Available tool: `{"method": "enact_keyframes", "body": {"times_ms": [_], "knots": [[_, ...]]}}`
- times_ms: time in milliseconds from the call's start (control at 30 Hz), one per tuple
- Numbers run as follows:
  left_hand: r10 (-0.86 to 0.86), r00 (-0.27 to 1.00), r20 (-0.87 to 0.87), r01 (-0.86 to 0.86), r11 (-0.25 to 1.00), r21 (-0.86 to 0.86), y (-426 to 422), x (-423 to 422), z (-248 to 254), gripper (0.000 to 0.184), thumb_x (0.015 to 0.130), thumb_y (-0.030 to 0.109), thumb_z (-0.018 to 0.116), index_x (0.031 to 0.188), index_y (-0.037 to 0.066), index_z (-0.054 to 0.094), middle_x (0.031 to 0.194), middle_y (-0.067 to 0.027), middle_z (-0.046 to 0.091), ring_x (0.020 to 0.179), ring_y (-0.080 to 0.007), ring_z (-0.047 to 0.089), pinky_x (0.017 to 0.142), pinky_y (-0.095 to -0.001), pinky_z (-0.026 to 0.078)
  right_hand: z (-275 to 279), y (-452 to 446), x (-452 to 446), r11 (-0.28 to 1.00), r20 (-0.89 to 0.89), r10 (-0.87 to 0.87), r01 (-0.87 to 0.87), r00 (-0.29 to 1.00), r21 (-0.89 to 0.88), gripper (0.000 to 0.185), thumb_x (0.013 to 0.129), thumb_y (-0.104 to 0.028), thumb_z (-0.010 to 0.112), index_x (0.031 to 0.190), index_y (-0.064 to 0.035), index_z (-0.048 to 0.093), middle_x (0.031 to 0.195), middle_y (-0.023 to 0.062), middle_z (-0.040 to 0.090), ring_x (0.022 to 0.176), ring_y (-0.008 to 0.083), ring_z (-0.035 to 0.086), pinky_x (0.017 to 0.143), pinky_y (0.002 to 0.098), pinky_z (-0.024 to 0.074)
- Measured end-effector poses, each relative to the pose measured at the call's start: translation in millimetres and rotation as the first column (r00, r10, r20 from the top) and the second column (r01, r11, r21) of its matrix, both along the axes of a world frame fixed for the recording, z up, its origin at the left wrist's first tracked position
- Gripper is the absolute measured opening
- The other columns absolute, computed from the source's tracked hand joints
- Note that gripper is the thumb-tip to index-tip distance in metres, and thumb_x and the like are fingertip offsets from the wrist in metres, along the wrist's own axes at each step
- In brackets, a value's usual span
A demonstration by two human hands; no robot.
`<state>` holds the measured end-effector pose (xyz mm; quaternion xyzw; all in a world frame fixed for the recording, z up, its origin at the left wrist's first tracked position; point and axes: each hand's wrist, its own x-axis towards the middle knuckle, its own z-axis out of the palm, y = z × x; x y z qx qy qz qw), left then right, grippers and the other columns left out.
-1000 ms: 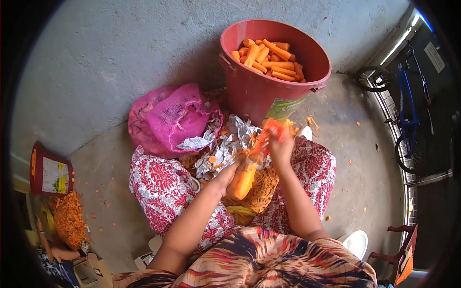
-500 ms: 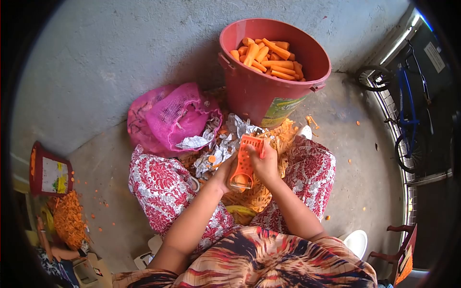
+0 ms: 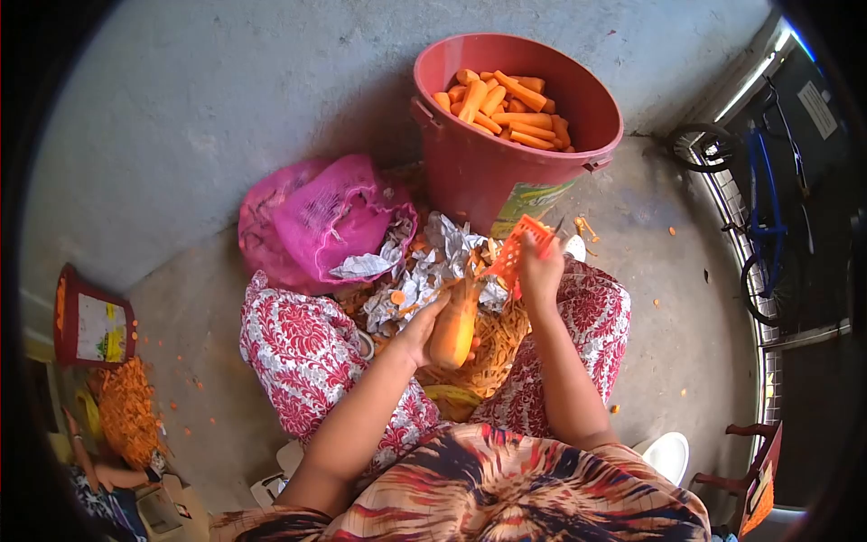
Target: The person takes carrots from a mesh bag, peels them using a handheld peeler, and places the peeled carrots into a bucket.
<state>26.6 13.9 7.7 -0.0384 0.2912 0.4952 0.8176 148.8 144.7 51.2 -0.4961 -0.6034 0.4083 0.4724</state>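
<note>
My left hand [image 3: 419, 336] is wrapped round a thick carrot [image 3: 454, 332], its blunt end toward me and its thin end pointing away. Strips of peel hang about the carrot's far end. In my right hand [image 3: 542, 275] is an orange perforated plastic peeler [image 3: 510, 255], up and right of the carrot and apart from its thick body. A thin dark tip sticks out past the right hand; what it belongs to I cannot make out. Below both hands lies a heap of carrot peelings [image 3: 497, 348] between my legs.
A large red bucket [image 3: 506, 185] of peeled carrots [image 3: 488, 99] stands ahead by the wall. Left of it lie a pink mesh bag [image 3: 330, 217] and crumpled paper [image 3: 442, 244]. A smaller red bucket [image 3: 68, 316], shredded carrot [image 3: 126, 411] and another person's arm are far left. A bicycle [image 3: 766, 226] stands right.
My right hand has drawn the peeler off the carrot, moving it away and to the right. The carrot in my left hand now shows fully, with peel trailing at its far end.
</note>
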Motion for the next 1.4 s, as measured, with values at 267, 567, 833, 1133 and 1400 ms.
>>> {"method": "enact_keyframes", "body": {"times_ms": [267,567,833,1133,1400], "knots": [[0.23,0.96,0.161,-0.248,0.964,0.1,12.1,3.5,-18.6,0.033,0.088,0.03,0.034,0.108,0.007,0.046,0.099,-0.0075,0.056,0.085,-0.0183,0.057,0.07,-0.0296,0.048,-13.0,-54.0,-21.3,0.936,0.058,0.353,-0.353,0.934,-0.01,0.013,0.079,-0.013,0.055,0.079,-0.0008,0.05,0.061,0.0069,0.053,0.053,0.0126,0.05,0.05,0.0267,0.0412],[-0.166,0.985,0.052,0.151,0.963,0.224,-2.8,-1.4,-22.9,0.042,0.086,0.042,0.034,0.108,0.007,0.045,0.085,-0.0156,0.056,0.069,-0.0272,0.058,0.058,-0.039,0.049,-30.0,26.1,4.6,0.993,0.138,-0.112,0.108,0.984,0.039,0.013,0.08,-0.013,0.053,0.075,-0.0019,0.05,0.056,0.008,0.052,0.047,0.0155,0.047,0.047,0.0284,0.0394],[0.181,0.983,0.034,-0.182,0.983,0.035,11.9,2.2,-16.3,0.039,0.087,0.038,0.035,0.108,0.008,0.046,0.093,-0.0117,0.056,0.083,-0.0238,0.057,0.072,-0.0394,0.048,10.5,-25.6,-4.5,0.959,-0.102,0.211,-0.226,0.972,-0.174,0.011,0.079,-0.013,0.055,0.081,-0.0017,0.052,0.063,-0.0004,0.054,0.05,0.005,0.045,0.044,0.0224,0.0377],[0.226,0.973,0.054,-0.229,0.972,0.05,13.5,3.4,-16.3,0.039,0.086,0.039,0.039,0.107,0.007,0.046,0.089,-0.0088,0.058,0.076,-0.0218,0.059,0.063,-0.0329,0.05,-8.8,-49.4,-19.9,0.951,0.238,0.283,-0.305,0.929,0.059,0.022,0.078,-0.016,0.056,0.07,-0.0002,0.044,0.056,0.0133,0.051,0.049,0.0205,0.052,0.047,0.0311,0.0406],[0.006,0.999,-0.037,0.001,0.982,0.187,-1.0,6.7,-4.9,0.045,0.083,0.044,0.039,0.107,0.007,0.045,0.087,-0.0147,0.056,0.065,-0.0303,0.058,0.054,-0.0446,0.05,-19.5,37.9,18.4,0.981,0.089,-0.169,0.158,0.982,0.116,0.015,0.082,-0.015,0.051,0.074,-0.0028,0.05,0.056,0.0009,0.05,0.049,0.008,0.047,0.043,0.0242,0.0374]]}}
